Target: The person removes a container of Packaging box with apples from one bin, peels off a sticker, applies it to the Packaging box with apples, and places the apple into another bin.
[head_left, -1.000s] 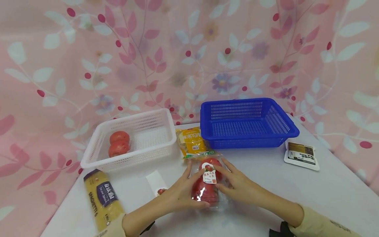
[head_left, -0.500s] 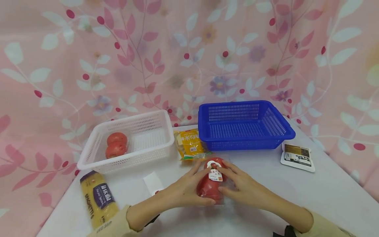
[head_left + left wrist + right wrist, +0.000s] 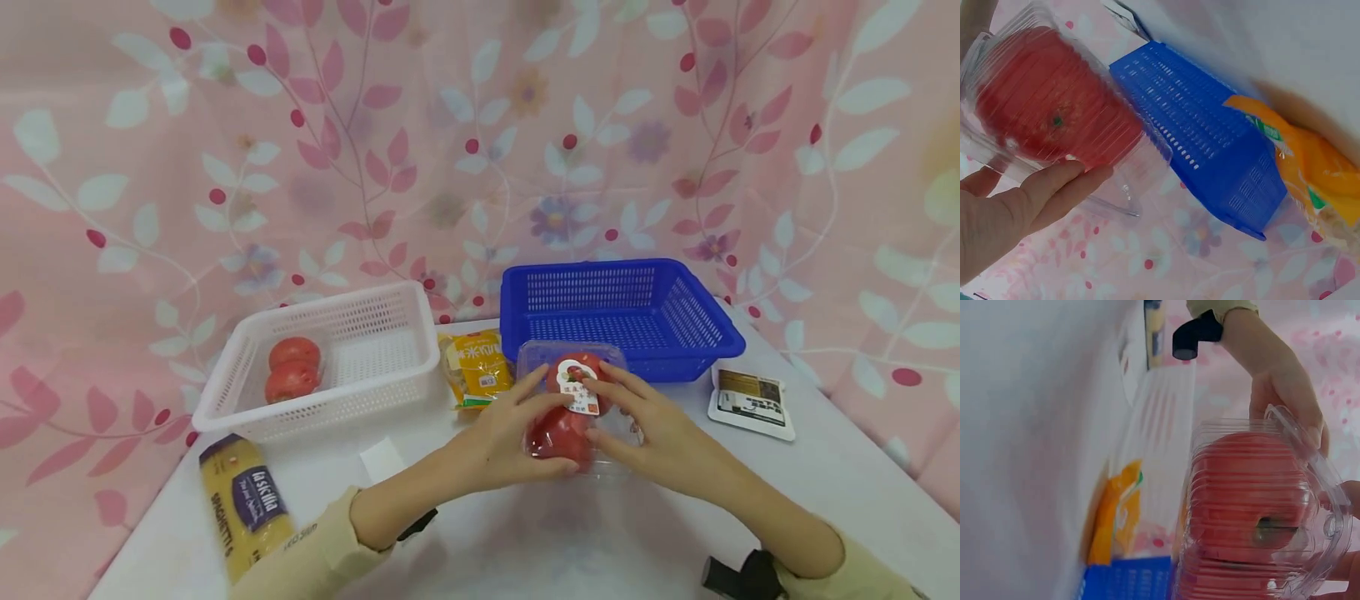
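Observation:
Both hands hold a clear plastic clamshell box [image 3: 536, 357] with red apples [image 3: 558, 437] inside and a white label on top. My left hand [image 3: 502, 442] grips its left side, thumb along the near edge. My right hand [image 3: 660, 425] grips the right side, fingertips by the label. The box is raised above the table; its ribbed underside shows in both wrist views. Its far end overlaps the front of the blue basket [image 3: 675, 367] in the head view. In the left wrist view, left-hand fingers [image 3: 1066, 190] press against the box's side.
A white basket [image 3: 360, 404] at left holds a pack of red fruit [image 3: 292, 371]. A yellow food bag [image 3: 482, 367] lies between the baskets. A spaghetti packet [image 3: 247, 508] is front left, near a white card [image 3: 381, 460]. Right of the blue basket lies a flat white-edged package [image 3: 750, 400].
The box of apples has risen from the table and moved forward and right in both hands, toward the blue basket. The baskets and other packages stay where they were.

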Demonstrator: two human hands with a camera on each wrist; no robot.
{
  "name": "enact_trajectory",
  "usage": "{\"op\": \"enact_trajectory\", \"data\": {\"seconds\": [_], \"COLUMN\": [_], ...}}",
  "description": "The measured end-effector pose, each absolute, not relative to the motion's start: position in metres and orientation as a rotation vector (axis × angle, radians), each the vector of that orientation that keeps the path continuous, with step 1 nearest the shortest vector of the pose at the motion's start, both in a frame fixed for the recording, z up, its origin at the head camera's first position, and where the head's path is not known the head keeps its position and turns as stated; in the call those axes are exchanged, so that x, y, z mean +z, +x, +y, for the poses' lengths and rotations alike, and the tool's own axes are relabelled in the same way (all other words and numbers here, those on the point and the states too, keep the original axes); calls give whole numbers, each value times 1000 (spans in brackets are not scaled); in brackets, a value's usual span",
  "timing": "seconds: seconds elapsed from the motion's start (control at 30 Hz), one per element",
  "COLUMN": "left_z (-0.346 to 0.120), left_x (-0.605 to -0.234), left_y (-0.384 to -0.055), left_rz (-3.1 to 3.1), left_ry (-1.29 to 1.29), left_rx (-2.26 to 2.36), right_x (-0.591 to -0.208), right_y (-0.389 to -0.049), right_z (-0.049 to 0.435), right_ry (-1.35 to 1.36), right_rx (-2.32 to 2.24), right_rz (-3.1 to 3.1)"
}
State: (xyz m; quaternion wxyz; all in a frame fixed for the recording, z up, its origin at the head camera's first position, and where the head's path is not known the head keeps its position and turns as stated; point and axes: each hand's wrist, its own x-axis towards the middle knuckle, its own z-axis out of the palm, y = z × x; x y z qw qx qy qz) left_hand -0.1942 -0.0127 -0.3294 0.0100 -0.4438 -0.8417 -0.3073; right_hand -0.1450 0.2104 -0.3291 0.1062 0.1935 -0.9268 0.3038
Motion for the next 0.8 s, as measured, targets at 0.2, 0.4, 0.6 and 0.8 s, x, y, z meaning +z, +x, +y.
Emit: {"op": "enact_trajectory", "data": {"seconds": [0.2,0.4,0.6,0.8], "left_z": [12,34,60,86], "left_x": [-321,-313,-308,-309], "left_y": [-223,-250,-280,-317], "left_rz": [-2432,-2397,-2378,-2386], "left_ry": [-1444,-1441,-1453,-1441], "left_rx": [-999,-1031,-1018,-1042], "right_x": [-315,-300,-288,-280], "right_y": [-165,-189,-215,-239], "right_z": [229,248,268,285], "right_ry": [564,508,402,281], "right_rx": [922,910,932,980], "right_rz": [-2672,-2673,-2745,-2800]}}
